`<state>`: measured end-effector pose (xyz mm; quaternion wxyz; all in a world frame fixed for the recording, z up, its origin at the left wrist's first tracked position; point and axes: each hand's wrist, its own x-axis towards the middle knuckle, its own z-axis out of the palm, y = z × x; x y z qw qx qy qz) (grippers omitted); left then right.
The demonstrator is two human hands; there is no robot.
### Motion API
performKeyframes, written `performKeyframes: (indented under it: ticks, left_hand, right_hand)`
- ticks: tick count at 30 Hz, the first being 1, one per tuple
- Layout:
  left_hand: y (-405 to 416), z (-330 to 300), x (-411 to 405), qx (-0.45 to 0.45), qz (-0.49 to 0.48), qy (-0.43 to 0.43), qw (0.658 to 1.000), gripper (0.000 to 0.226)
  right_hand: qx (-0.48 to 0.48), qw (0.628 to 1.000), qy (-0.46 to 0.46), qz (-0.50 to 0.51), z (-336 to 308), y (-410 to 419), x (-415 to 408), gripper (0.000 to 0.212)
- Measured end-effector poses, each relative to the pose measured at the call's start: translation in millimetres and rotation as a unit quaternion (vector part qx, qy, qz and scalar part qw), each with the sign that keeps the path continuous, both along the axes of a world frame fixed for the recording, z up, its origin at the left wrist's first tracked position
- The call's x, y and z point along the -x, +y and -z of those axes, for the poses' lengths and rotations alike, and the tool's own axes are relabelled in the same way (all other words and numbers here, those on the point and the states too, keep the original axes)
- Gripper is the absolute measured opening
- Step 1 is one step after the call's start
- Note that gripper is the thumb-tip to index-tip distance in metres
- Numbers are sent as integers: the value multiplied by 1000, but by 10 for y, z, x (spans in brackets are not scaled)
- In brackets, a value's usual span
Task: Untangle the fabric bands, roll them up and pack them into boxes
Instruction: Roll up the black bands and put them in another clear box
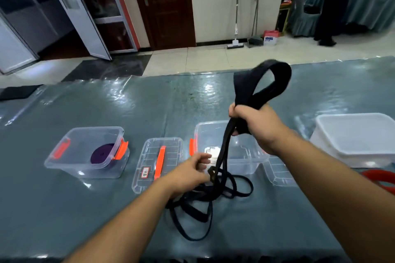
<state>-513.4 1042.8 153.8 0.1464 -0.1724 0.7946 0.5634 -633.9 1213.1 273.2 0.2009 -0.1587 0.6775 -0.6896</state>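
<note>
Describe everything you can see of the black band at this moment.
The black band is a long, flat, woven-looking strap, still tangled. The right hand grips a bunch of it raised above the table, with a loop standing up from the fist. Strands hang down to a loose heap of coils on the table, where the left hand pinches it.

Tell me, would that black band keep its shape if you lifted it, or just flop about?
Probably flop: the black band hangs limp from the right hand, which grips it, and lies in loose tangled loops on the table. It looks light, held up in one hand. It would likely snag where the left hand works at the tangle.
</note>
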Motion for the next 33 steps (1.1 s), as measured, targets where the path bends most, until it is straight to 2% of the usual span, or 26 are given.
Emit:
performKeyframes:
  ticks: [3,8,10,13,15,18,21,22,24,27,30,33]
  left_hand:
    - [109,109,-39,24,32,-19,999,90]
    - [175,108,-5,50,81,-32,995,79]
    - [164,142,-39,56,94,-58,992,65]
    - [133,200,-59,43,61,-27,997,31]
    - [127,198,-58,11,31,11,999,10]
    - [80,123,-12,-87,-42,49,994,6]
    - [-45,-36,17,-107,-63,82,989,15]
    - [-102,-81,37,-94,-61,85,990,17]
    - [-223,-180,64,-48,-60,73,994,26]
    - [-393,-289,84,108,9,6,994,31]
    - [-457,-324,47,289,149,-110,939,14]
    - [-492,-140,-12,367,170,-148,902,20]
  right_hand:
    - [18,999,-4,-31,-159,-23,-32,28]
    - [61,997,9,-39,-442,-75,-93,22]
    - [93,995,7,-20,-559,-83,-71,22]
    - [123,992,10,-8,-674,-78,-20,18]
    - [106,994,23,-9,-685,-62,15,20]
    - [47,997,58,-22,-620,-6,86,29]
    - [-72,989,121,-44,-471,96,182,61]
    - [-113,983,136,-48,-415,128,205,64]
    - [-191,967,161,-56,-281,191,231,54]
    - [-302,931,194,-69,-39,279,236,28]
    - [-371,897,223,-96,202,313,198,18]
    - [-390,885,224,-122,425,344,146,14]
